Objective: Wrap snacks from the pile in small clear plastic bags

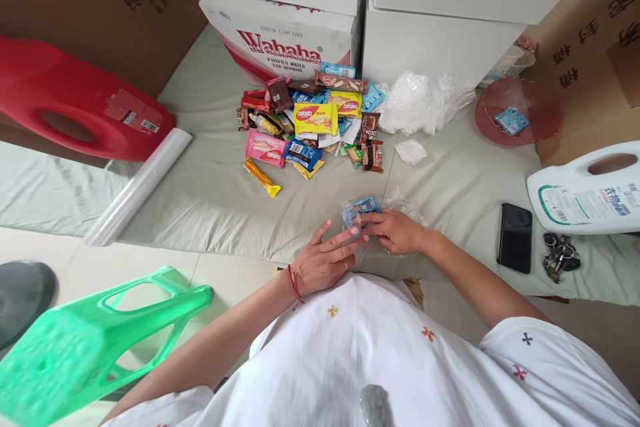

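Head view: blue printed packet [369, 205], clear plastic [346, 215] around.

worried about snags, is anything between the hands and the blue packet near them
Possibly clear plastic: it shows around the blue packet, by the fingers of the right hand; whether a layer separates them is unclear. Those fingers lie partly between the packet and the left hand. Nothing else visible stands in the way.

blue packaging [369, 204] inside crinkled clear plastic [345, 215]
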`<action>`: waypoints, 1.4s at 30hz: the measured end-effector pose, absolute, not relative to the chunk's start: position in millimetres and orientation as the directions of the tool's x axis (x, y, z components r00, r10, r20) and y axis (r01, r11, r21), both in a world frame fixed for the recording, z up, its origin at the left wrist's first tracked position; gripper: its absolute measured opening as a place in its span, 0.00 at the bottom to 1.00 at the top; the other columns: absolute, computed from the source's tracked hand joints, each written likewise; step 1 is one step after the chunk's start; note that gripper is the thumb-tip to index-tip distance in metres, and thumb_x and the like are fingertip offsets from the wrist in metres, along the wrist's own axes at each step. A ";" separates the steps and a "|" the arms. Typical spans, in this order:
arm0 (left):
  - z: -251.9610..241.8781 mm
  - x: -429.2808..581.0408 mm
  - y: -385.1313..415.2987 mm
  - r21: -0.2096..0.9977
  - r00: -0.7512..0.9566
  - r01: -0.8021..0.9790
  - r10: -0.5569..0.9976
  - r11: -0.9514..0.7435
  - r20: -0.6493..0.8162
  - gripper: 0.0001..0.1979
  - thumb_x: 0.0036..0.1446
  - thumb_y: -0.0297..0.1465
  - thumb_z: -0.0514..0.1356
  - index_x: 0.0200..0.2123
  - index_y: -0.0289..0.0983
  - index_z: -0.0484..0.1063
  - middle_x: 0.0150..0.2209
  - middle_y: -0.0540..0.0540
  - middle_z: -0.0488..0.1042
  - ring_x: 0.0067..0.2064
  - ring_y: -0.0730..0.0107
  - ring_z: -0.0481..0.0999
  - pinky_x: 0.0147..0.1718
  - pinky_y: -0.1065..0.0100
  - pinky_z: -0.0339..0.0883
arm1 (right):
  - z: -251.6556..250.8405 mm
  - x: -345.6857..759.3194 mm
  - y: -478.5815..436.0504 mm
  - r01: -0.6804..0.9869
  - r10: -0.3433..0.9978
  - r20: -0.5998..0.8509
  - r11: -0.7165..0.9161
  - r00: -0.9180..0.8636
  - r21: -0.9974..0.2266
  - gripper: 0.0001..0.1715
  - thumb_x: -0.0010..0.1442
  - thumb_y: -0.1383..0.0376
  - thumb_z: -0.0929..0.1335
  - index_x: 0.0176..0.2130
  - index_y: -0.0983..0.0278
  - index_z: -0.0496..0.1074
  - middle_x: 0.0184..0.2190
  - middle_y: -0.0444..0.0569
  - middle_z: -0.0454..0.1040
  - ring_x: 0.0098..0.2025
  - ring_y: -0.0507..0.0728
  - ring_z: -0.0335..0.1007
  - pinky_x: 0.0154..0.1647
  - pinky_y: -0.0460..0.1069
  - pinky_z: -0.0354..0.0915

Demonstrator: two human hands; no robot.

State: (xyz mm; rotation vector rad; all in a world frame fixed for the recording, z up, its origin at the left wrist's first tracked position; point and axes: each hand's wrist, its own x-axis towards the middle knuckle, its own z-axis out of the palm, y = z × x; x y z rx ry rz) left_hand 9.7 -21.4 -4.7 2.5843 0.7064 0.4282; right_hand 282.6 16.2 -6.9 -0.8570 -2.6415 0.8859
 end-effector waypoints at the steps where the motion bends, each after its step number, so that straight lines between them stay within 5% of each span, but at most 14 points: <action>1: -3.6 11.6 -19.3 0.483 0.845 0.367 0.502 -0.795 0.184 0.11 0.66 0.26 0.57 0.38 0.46 0.77 0.57 0.50 0.79 0.67 0.61 0.68 0.72 0.42 0.42 | -6.3 281.0 15.5 0.470 0.580 0.007 0.667 -0.814 -0.579 0.26 0.57 0.77 0.66 0.51 0.61 0.79 0.62 0.53 0.73 0.59 0.62 0.72 0.51 0.56 0.68; 4: -6.0 19.0 -7.3 0.501 0.855 0.307 0.466 -0.809 0.229 0.11 0.68 0.25 0.54 0.38 0.44 0.73 0.59 0.50 0.77 0.65 0.65 0.72 0.72 0.44 0.42 | -3.6 276.7 12.9 0.490 0.567 -0.015 0.700 -0.824 -0.520 0.23 0.58 0.75 0.67 0.50 0.61 0.80 0.58 0.53 0.77 0.52 0.61 0.76 0.48 0.56 0.66; 9: -19.9 26.7 17.5 0.458 0.715 0.540 0.672 -0.707 0.194 0.10 0.70 0.27 0.51 0.42 0.42 0.72 0.57 0.44 0.79 0.45 0.65 0.81 0.56 0.49 0.58 | -5.5 273.0 13.2 0.467 0.572 0.034 0.700 -0.819 -0.540 0.16 0.66 0.71 0.64 0.47 0.63 0.80 0.58 0.54 0.77 0.51 0.59 0.77 0.48 0.54 0.66; 14: -20.6 33.2 25.9 0.448 0.541 0.731 0.837 -0.515 0.081 0.13 0.72 0.35 0.49 0.41 0.40 0.73 0.49 0.42 0.83 0.41 0.60 0.80 0.43 0.55 0.57 | -8.3 283.2 21.2 0.300 0.648 0.144 0.524 -0.748 -0.797 0.23 0.75 0.61 0.58 0.58 0.64 0.74 0.58 0.57 0.77 0.60 0.58 0.72 0.57 0.54 0.68; 19: -18.7 38.4 22.8 0.524 0.467 0.737 0.882 -0.426 0.060 0.16 0.72 0.37 0.50 0.35 0.40 0.74 0.49 0.44 0.82 0.45 0.59 0.80 0.43 0.56 0.58 | 12.2 315.0 28.6 0.245 0.758 -0.009 0.199 -0.652 -0.949 0.35 0.77 0.51 0.51 0.60 0.64 0.73 0.58 0.57 0.76 0.48 0.57 0.78 0.54 0.54 0.71; 24: -25.2 38.1 22.6 0.558 0.435 0.721 0.895 -0.410 0.096 0.16 0.70 0.35 0.52 0.30 0.40 0.72 0.46 0.44 0.84 0.45 0.61 0.80 0.46 0.56 0.60 | 33.2 327.9 27.1 0.519 0.690 -0.070 0.469 -0.720 -0.715 0.34 0.64 0.44 0.70 0.59 0.62 0.74 0.54 0.58 0.77 0.56 0.66 0.71 0.58 0.60 0.67; 27: -28.8 36.7 23.1 0.587 0.416 0.706 0.903 -0.396 0.108 0.16 0.69 0.34 0.52 0.27 0.39 0.70 0.44 0.45 0.84 0.44 0.62 0.81 0.47 0.55 0.61 | 43.7 325.0 28.5 0.593 0.694 -0.079 0.544 -0.716 -0.594 0.13 0.68 0.59 0.68 0.46 0.61 0.79 0.42 0.54 0.80 0.46 0.62 0.72 0.52 0.57 0.67; 33: -31.8 33.9 19.6 0.680 0.376 0.645 0.919 -0.349 0.116 0.17 0.68 0.34 0.52 0.25 0.40 0.69 0.41 0.43 0.84 0.47 0.61 0.82 0.50 0.55 0.64 | 35.1 326.8 57.4 0.663 0.859 -0.203 0.191 -0.470 -0.724 0.14 0.68 0.58 0.64 0.38 0.62 0.77 0.28 0.44 0.75 0.30 0.53 0.68 0.33 0.47 0.62; 37: -34.3 29.6 12.9 0.732 0.284 0.623 0.951 -0.277 0.119 0.14 0.68 0.36 0.54 0.30 0.40 0.72 0.46 0.42 0.83 0.50 0.61 0.80 0.50 0.56 0.67 | -4.6 322.4 68.4 0.848 0.936 -0.271 0.052 -0.225 -0.527 0.10 0.63 0.59 0.68 0.34 0.62 0.76 0.24 0.43 0.73 0.26 0.53 0.64 0.28 0.46 0.55; 42: -40.2 21.1 7.2 0.649 0.075 0.741 0.982 -0.171 0.174 0.12 0.61 0.34 0.60 0.25 0.40 0.71 0.50 0.42 0.80 0.52 0.54 0.74 0.53 0.48 0.66 | -26.4 312.8 58.0 0.911 0.983 -0.100 0.103 -0.155 -0.400 0.08 0.65 0.61 0.67 0.40 0.60 0.76 0.30 0.48 0.76 0.33 0.58 0.67 0.34 0.49 0.61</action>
